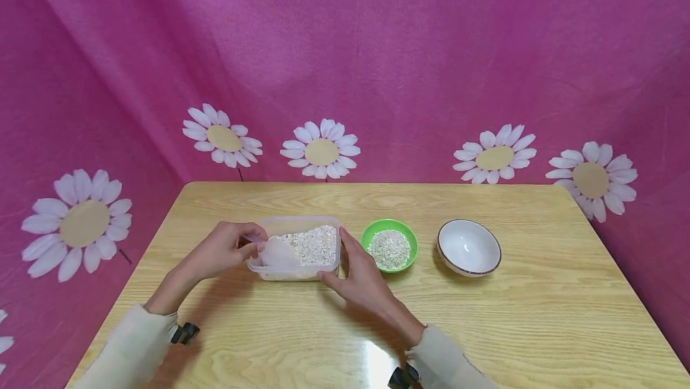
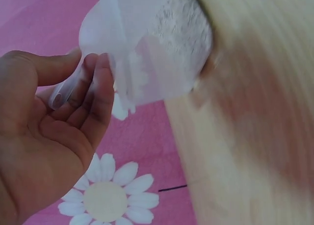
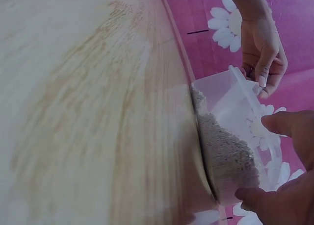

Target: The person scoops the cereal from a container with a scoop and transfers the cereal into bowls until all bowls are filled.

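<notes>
My left hand pinches the handle of a translucent plastic scoop between thumb and fingers. The scoop's bowl dips into the left part of a clear plastic container that holds pale oat flakes. In the left wrist view the scoop's handle lies across the fingers. My right hand holds the container at its right end, thumb at the near corner and fingers along the right side. Through the clear wall in the right wrist view, the flakes slope lower toward the scoop.
Just right of my right hand stands a green bowl with oat flakes in it. Farther right is a white bowl with a dark rim. Behind the wooden table hangs a pink cloth with daisies.
</notes>
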The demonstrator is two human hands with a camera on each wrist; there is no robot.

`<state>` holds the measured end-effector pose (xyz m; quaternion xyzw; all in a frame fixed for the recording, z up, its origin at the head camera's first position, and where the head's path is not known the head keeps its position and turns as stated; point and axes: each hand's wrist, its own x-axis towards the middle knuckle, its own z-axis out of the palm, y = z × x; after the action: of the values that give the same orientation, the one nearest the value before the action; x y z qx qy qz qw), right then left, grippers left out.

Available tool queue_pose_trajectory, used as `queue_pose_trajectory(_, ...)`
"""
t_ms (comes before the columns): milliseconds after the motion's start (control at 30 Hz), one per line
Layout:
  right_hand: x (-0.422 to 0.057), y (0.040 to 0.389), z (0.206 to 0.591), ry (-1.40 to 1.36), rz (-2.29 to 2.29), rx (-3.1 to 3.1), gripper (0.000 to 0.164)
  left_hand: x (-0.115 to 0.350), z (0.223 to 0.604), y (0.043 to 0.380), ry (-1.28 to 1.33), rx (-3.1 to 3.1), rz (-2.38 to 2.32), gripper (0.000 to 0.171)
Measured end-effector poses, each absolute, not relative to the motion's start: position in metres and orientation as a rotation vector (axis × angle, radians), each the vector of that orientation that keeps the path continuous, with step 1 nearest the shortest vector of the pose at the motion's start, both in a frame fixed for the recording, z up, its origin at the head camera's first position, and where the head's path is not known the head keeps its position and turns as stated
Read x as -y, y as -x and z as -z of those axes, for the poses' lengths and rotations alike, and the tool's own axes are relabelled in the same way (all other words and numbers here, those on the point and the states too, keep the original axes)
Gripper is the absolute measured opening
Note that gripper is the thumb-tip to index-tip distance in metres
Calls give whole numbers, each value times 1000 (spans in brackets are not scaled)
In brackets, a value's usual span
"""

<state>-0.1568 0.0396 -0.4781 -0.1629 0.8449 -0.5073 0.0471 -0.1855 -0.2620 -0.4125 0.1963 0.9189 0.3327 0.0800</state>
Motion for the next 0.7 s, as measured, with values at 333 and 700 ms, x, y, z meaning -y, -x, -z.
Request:
queue_pose_trajectory(333, -37, 159, 482, 442, 1657, -2426, 97, 241, 434, 181, -582, -2793, -1138, 11)
queue_pose_trajectory(700, -36, 158, 482, 424, 1637, -2454, 96, 234, 445, 175, -449, -2750, -1261, 13)
